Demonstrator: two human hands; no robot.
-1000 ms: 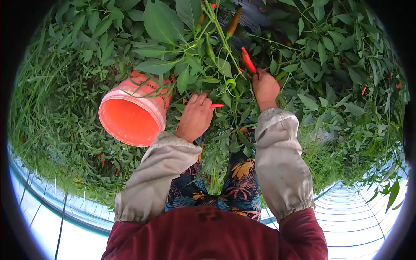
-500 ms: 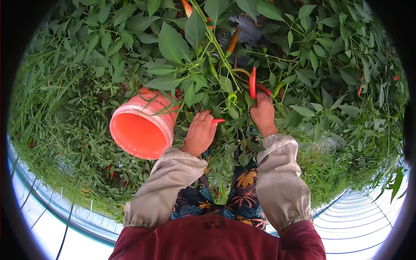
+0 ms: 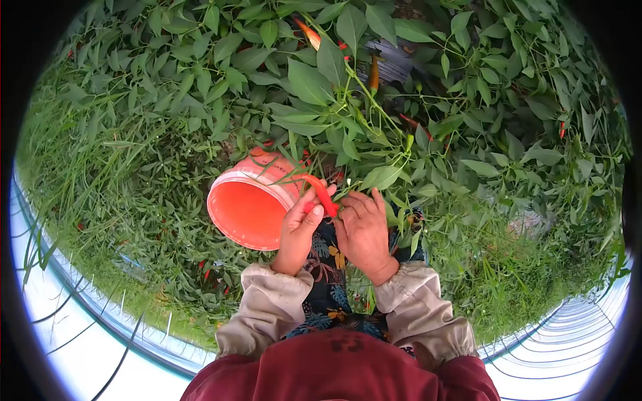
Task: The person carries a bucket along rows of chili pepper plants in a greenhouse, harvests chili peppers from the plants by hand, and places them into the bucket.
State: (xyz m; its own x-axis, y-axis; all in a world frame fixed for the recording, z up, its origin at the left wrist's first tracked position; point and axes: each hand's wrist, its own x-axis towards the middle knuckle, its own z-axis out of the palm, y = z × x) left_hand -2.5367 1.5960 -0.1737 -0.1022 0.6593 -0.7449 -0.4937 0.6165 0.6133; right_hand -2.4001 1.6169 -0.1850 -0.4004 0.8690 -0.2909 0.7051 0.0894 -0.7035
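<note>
Between the thumb and fingers of my left hand are red chili peppers; a long one slants across the fingers, and a second red piece shows beside the thumb. My right hand is close on the right, back of the hand up, fingers spread and partly bent. Its fingertips are at the lower end of the chili peppers, and I see nothing held in it. Just left of my left hand, a pinkish-red plastic bucket lies tilted with its mouth toward me. Its visible inside shows no chili peppers.
Leafy chili plants fill the space ahead, with an orange-red chili and a brownish one hanging on them. Grass grows thick at the left. A branch leans out above my hands.
My right hand has come down and left from the plant to beside my left hand. My left hand has turned over and now shows chili peppers in its fingers. The bucket appears further right.
</note>
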